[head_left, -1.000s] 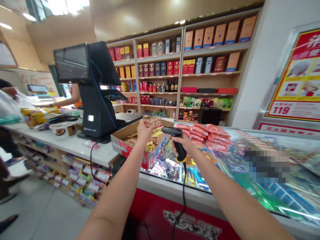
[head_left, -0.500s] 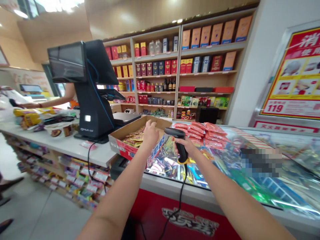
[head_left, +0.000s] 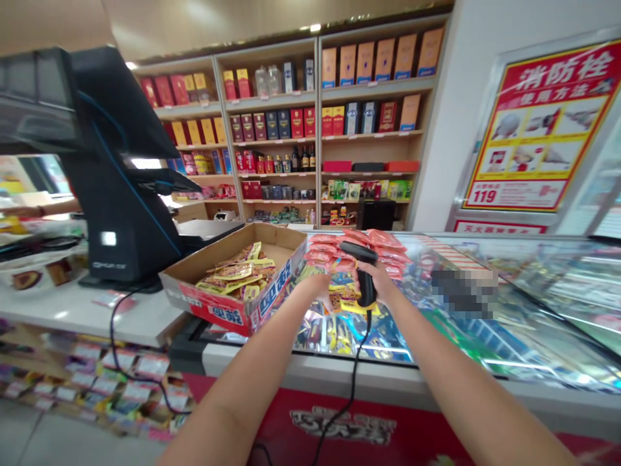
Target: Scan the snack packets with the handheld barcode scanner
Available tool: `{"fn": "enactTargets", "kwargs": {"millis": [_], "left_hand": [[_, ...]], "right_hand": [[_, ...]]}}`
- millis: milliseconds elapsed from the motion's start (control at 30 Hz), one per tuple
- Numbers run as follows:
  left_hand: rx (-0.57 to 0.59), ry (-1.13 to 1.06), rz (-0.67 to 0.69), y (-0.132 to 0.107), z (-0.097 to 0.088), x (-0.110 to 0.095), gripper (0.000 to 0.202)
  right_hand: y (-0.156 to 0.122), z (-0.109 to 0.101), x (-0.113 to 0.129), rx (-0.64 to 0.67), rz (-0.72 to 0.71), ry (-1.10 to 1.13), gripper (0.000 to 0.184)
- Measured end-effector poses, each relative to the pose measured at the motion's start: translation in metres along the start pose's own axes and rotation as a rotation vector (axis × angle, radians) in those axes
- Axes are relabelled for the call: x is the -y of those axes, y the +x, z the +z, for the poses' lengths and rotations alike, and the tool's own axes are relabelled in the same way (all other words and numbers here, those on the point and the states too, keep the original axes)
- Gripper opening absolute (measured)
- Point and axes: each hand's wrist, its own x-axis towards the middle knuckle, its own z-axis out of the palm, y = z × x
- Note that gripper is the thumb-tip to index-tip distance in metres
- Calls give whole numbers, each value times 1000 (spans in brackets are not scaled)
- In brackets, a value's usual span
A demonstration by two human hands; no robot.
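My right hand [head_left: 379, 279] is wrapped round the grip of a black barcode scanner [head_left: 366, 285], its head tilted up to the left above a freezer's glass top [head_left: 412, 330]. My left hand [head_left: 317, 288] is just left of the scanner, low over the glass, beside some small yellow snack packets [head_left: 347, 301]. Its fingers point away and are partly hidden, so whether a packet is in them does not show. To the left, an open cardboard box [head_left: 194, 301] holds a heap of small yellow-and-brown snack packets [head_left: 237, 275].
Pink-red bags [head_left: 383, 241] are stacked behind the scanner. A black checkout terminal [head_left: 121, 213] stands on the white counter [head_left: 145, 317] at left. The scanner's cable [head_left: 356, 362] hangs down the freezer front. Shelves [head_left: 272, 100] with boxed bottles line the back wall.
My left hand has come out of the cardboard box and moved right, beside the scanner. The scanner stays in my right hand. The view has turned right.
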Motion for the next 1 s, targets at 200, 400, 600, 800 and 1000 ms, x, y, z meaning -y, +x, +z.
{"fn": "enactTargets", "kwargs": {"millis": [200,400,600,800,1000], "left_hand": [[-276,-216,-1,6,3,19,34],[-326,-591,-181,3,-6,24,31],[-430,-978,-238,8,-8,21,51],[-540,-1158,-157,8,-8,16,60],[-635,-1182,-24,6,-11,8,53]], "right_hand": [[0,-5,-19,21,60,-7,26],[-4,-10,-18,37,79,6,28],[-10,-5,-11,69,77,-28,30],[-12,-5,-9,79,68,-98,29],[-12,-4,-9,104,59,-154,26]]}}
